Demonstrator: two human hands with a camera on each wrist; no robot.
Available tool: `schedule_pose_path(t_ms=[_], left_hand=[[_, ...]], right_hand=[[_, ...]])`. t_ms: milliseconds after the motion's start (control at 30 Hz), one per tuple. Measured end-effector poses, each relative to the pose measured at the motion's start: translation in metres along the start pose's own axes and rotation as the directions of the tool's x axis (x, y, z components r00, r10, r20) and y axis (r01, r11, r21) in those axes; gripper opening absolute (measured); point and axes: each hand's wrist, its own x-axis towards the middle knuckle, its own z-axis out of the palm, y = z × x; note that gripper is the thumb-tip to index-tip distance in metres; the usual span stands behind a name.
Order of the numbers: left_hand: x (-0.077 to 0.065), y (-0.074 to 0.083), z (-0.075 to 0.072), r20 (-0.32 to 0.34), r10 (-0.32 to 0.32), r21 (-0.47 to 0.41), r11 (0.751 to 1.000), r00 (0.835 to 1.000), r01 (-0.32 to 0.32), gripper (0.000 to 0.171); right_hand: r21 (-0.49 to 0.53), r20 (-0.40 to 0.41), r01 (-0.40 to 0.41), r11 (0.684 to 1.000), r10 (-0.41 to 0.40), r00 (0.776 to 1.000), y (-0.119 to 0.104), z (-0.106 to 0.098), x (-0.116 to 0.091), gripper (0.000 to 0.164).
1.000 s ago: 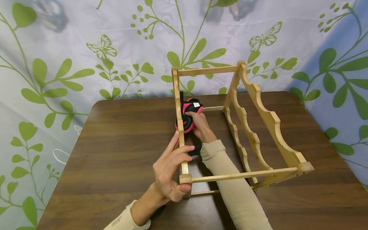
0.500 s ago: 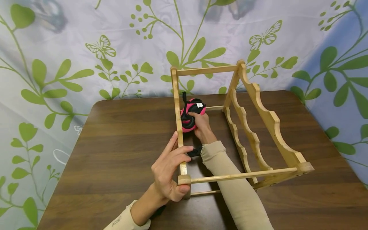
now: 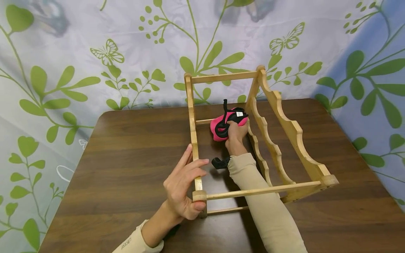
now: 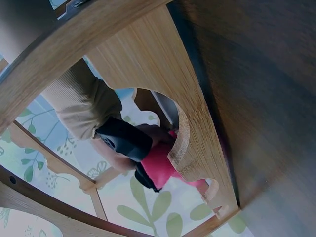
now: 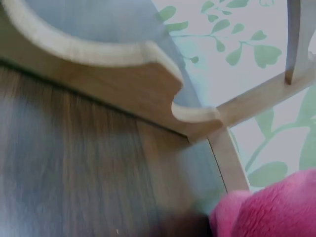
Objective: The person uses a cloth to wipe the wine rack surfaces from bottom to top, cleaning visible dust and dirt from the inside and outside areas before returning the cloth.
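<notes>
A pale wooden rack (image 3: 297, 135) with scalloped rails stands on the table. My left hand (image 3: 181, 188) holds its near left corner, fingers along the left rail and thumb at the end post. Inside the frame, my right hand (image 3: 236, 135) grips a soft pink-and-black bundle (image 3: 218, 128) with a black strap and a white tag; its exact kind is unclear. In the left wrist view the pink bundle (image 4: 160, 165) shows behind a scalloped rail. Only plush pink fabric (image 5: 276, 210) appears at the lower right of the right wrist view, the right fingers being hidden.
The brown wooden table (image 3: 136, 147) extends on both sides of the rack. A leaf-patterned curtain (image 3: 133, 49) hangs behind it. A black wrist mount (image 3: 219, 163) sits by my right sleeve, and a thin front bar (image 3: 262, 191) crosses above that forearm.
My right hand has carried the pink-and-black bundle rightward, from the rack's left rail toward its scalloped right side. My left hand keeps its hold on the rack; the head view has shifted slightly.
</notes>
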Motion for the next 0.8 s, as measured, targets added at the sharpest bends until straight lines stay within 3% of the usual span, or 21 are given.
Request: schedule_pose_path(t_ms=[167,300,367,467,600,700,767,800], left_hand=[[0.0,0.0,0.0,-0.009,0.005,0.002,1.0,1.0,-0.005,0.058],[0.001,0.0,0.0,-0.005,0.01,-0.005,1.0,1.0,-0.01,0.058],[0.001,0.0,-0.001,0.003,0.017,-0.005,1.0,1.0,-0.017,0.059],[0.001,0.0,-0.002,0.011,0.026,0.0,1.0,1.0,-0.026,0.06],[-0.001,0.0,-0.002,0.004,0.033,-0.008,0.999,0.999,-0.033,0.058],[-0.004,-0.001,-0.002,-0.016,0.03,-0.03,0.999,0.999,-0.031,0.056],[-0.005,0.0,-0.002,-0.029,0.027,-0.042,0.999,0.999,-0.028,0.055],[-0.006,0.0,-0.003,-0.033,0.026,-0.045,0.999,0.999,-0.028,0.054]], right_hand=[[0.008,0.0,0.095,0.995,-0.095,0.996,-0.009,0.001,-0.011,0.072],[-0.003,0.099,0.214,0.977,-0.213,0.972,-0.023,0.01,-0.03,0.062],[0.007,0.182,0.295,0.955,-0.291,0.939,-0.031,0.017,-0.042,0.054],[0.059,0.307,0.409,0.911,-0.407,0.861,-0.043,0.027,-0.061,0.048],[0.166,0.406,0.469,0.867,-0.494,0.769,-0.056,0.04,-0.079,0.049],[0.23,0.464,0.436,0.87,-0.492,0.737,-0.06,0.051,-0.082,0.047],[0.27,0.54,0.349,0.897,-0.441,0.716,-0.061,0.057,-0.082,0.041],[0.287,0.594,0.293,0.912,-0.41,0.693,-0.06,0.06,-0.082,0.036]])
